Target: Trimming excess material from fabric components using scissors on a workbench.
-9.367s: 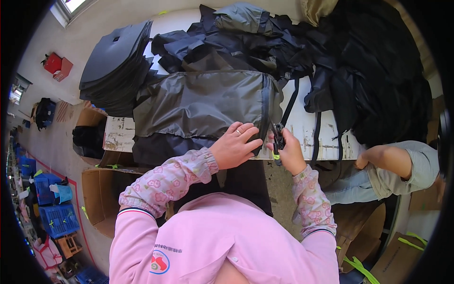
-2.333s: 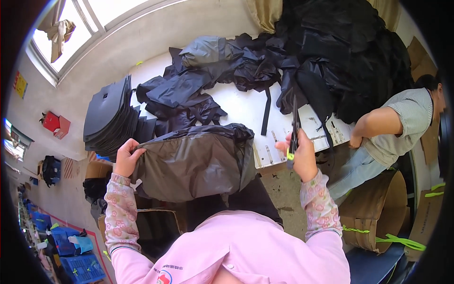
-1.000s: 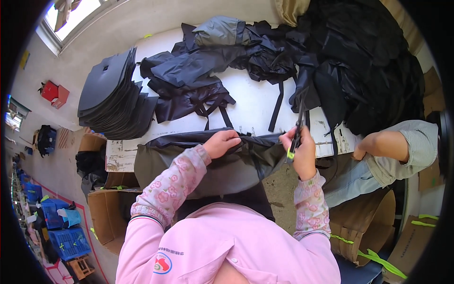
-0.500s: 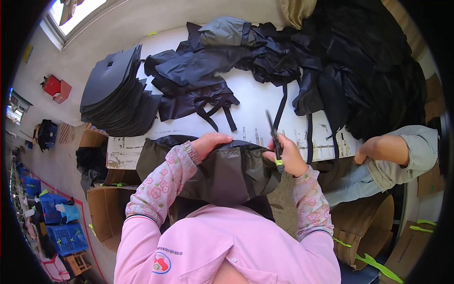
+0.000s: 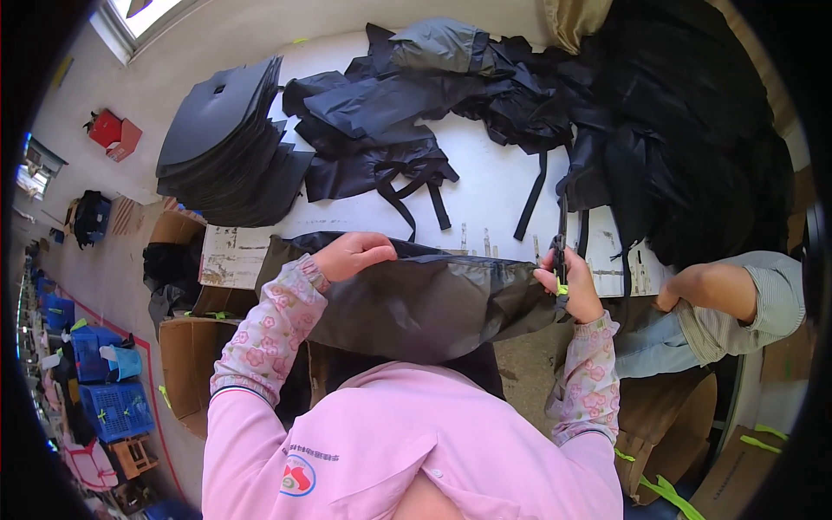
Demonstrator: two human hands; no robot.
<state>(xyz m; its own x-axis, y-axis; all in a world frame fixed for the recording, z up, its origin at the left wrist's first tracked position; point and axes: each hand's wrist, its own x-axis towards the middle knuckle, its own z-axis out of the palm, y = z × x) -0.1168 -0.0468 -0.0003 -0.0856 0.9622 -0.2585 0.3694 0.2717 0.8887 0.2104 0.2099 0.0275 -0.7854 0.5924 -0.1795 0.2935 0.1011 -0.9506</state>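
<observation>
My left hand [image 5: 351,254] grips the far edge of a dark grey fabric piece [image 5: 416,299], fingers curled over it. The piece hangs at the near edge of the white tabletop [image 5: 485,186], stretched between both hands. My right hand [image 5: 572,286] is closed around black scissors [image 5: 561,230] with blades pointing away, and pinches the piece's right corner. Far left, a stack of black cut panels [image 5: 225,143] sits beside a heap of black garments [image 5: 416,104]. To the right, another person's arm [image 5: 719,290] rests near the tabletop edge.
</observation>
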